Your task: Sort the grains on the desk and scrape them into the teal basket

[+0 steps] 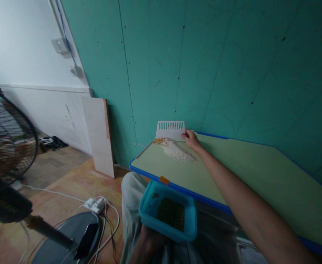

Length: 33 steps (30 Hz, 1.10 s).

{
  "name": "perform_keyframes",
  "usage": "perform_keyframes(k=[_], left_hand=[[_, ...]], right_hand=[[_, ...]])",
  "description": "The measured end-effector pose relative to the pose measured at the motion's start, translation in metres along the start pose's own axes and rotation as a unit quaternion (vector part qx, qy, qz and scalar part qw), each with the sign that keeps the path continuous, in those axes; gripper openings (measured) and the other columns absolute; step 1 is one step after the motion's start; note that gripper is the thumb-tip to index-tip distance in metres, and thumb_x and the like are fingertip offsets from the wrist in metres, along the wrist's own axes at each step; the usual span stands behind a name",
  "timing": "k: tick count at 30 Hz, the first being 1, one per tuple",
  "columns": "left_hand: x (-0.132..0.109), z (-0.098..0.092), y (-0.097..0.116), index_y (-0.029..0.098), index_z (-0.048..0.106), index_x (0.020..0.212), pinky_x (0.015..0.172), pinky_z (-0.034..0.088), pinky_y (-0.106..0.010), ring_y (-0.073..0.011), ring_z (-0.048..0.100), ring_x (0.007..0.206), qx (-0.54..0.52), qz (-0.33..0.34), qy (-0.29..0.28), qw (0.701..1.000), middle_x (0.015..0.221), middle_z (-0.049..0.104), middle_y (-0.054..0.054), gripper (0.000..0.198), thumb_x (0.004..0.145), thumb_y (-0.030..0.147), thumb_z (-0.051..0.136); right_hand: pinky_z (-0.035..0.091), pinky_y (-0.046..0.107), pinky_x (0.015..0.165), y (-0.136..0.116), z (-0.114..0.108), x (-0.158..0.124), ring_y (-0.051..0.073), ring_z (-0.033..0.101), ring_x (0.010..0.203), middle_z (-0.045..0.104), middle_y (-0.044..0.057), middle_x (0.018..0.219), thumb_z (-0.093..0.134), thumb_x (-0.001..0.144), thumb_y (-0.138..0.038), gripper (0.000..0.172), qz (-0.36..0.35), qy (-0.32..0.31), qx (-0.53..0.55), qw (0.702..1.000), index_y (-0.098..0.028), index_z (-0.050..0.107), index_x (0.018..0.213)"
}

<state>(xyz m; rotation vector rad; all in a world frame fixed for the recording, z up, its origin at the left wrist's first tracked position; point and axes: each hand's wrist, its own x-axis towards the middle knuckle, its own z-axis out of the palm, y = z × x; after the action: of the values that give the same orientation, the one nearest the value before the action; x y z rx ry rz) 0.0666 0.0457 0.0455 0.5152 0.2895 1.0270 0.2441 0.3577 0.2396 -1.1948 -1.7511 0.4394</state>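
My right hand [190,139] grips the right edge of a white plastic scraper [169,134] with a row of slots along its top. The scraper stands on edge at the far left of a pale green board [218,161] with a blue rim. Right in front of it lie a pile of white rice-like grains [178,152] and a small heap of yellow-tan kernels [160,140]. Below the near edge, my left hand [151,238] holds a turquoise plastic tub [161,220] from underneath, its fingers mostly hidden. Small dark green grains [172,212] cover part of the tub's bottom.
A green wall [161,66] runs behind the board. An orange clip [164,180] sits on the near rim. To the left are a standing fan [9,205], a power strip [94,205] with loose cables, a phone [87,240] on the fan base, and a leaning panel [97,135].
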Motion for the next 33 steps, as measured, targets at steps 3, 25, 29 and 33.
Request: perform_keyframes(k=[3, 25, 29, 33], left_hand=[[0.000, 0.004, 0.001, 0.036, 0.091, 0.107, 0.124, 0.047, -0.051, -0.0424, 0.053, 0.153, -0.078, -0.021, 0.013, 0.997, 0.140, 0.083, 0.001, 0.046, 0.075, 0.068, 0.084], [-0.001, 0.020, 0.004, 0.024, 0.090, 0.109, 0.118, 0.057, -0.054, -0.0389, 0.061, 0.149, -0.163, -0.038, 0.163, 0.972, 0.140, 0.082, -0.009, 0.075, 0.105, 0.058, 0.023], [-0.001, 0.009, -0.001, 0.022, 0.088, 0.118, 0.117, 0.058, -0.052, -0.0387, 0.062, 0.149, -0.151, -0.015, 0.116, 0.982, 0.138, 0.083, -0.009, 0.063, 0.103, 0.058, 0.038], [-0.003, -0.014, -0.008, 0.025, 0.086, 0.125, 0.118, 0.057, -0.052, -0.0386, 0.057, 0.153, -0.146, -0.009, 0.061, 0.987, 0.145, 0.080, -0.008, 0.056, 0.101, 0.060, 0.050]], right_hand=[[0.054, 0.034, 0.085, 0.002, 0.000, 0.001, 0.025, 0.070, 0.090, 0.077, 0.009, 0.094, 0.060, 0.086, -0.019, 0.016, -0.002, -0.003, 0.008, 1.000, -0.021, 0.071, 0.098], [0.055, 0.040, 0.087, 0.024, 0.008, 0.012, 0.024, 0.065, 0.084, 0.069, 0.004, 0.086, 0.066, 0.088, -0.029, 0.012, -0.007, -0.022, 0.086, 0.996, -0.024, 0.064, 0.098], [0.055, 0.040, 0.085, 0.027, 0.009, 0.014, 0.023, 0.062, 0.081, 0.066, 0.002, 0.082, 0.066, 0.086, -0.032, 0.014, -0.007, -0.022, 0.096, 0.995, -0.024, 0.064, 0.098], [0.054, 0.040, 0.084, 0.029, 0.009, 0.014, 0.022, 0.060, 0.079, 0.064, 0.002, 0.080, 0.067, 0.084, -0.033, 0.015, -0.012, -0.020, 0.105, 0.994, -0.024, 0.063, 0.095]])
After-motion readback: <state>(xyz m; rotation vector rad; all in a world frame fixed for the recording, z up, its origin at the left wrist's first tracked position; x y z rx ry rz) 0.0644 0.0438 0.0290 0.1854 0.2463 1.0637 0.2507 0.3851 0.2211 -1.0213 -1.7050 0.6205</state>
